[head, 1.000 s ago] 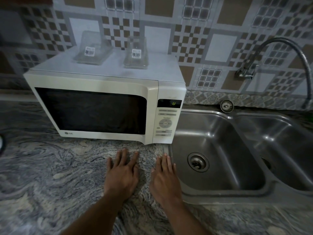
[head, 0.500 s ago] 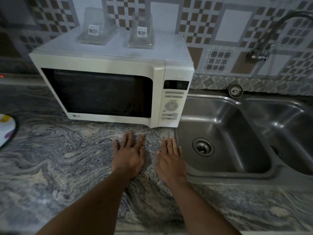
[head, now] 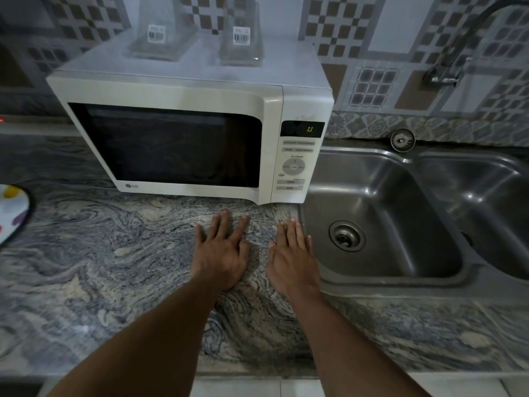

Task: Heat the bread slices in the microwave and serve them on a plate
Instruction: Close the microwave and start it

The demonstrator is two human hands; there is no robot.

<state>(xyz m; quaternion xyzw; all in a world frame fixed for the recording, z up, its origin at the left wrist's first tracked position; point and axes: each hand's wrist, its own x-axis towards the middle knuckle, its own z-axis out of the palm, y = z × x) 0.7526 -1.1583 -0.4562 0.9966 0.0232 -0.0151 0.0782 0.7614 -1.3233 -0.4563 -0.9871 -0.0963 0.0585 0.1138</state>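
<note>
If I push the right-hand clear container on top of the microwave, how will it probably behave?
The clear container looks like thin-walled plastic and seems empty, so it is probably light. It stands on the smooth white top of the microwave, so a gentle push would likely slide it easily.

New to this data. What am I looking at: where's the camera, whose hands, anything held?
There is no robot here. A person wears one wide-angle camera on the head, pointing forward and down, so the picture is their own view. The left hand and right hand lie flat with straight fingers on the marbled countertop and hold nothing. Behind them stands a white microwave, door closed and display lit. On top of it sit a clear plastic container and a second container. A steel sink is to the right. Part of a spotted plate shows at the left edge. No bread is in view.
</note>
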